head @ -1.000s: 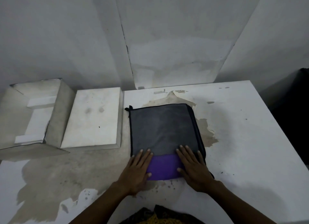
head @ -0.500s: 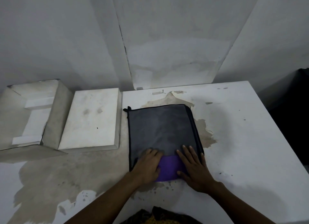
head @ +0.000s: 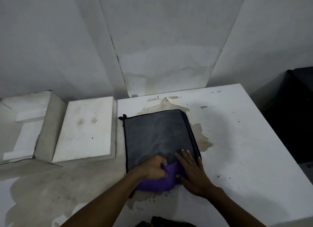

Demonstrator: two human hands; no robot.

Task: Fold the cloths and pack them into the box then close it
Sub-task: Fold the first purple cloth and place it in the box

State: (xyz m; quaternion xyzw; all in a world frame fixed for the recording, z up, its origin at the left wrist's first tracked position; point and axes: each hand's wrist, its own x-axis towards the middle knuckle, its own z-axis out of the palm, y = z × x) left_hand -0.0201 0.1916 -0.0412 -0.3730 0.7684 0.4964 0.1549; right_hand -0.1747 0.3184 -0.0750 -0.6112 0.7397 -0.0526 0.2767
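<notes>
Gripping cloth [head: 157, 135] edge, left hand [head: 155, 167]

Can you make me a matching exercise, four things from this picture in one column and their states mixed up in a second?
Things:
1. left hand
2. right hand
3. box
4. lid

States:
A. open, standing at the far left
B. flat beside the cloth
C. curled, gripping the cloth's purple edge
D. pressed flat, fingers spread

Pairs: 1-C, 2-D, 3-A, 4-B
</notes>
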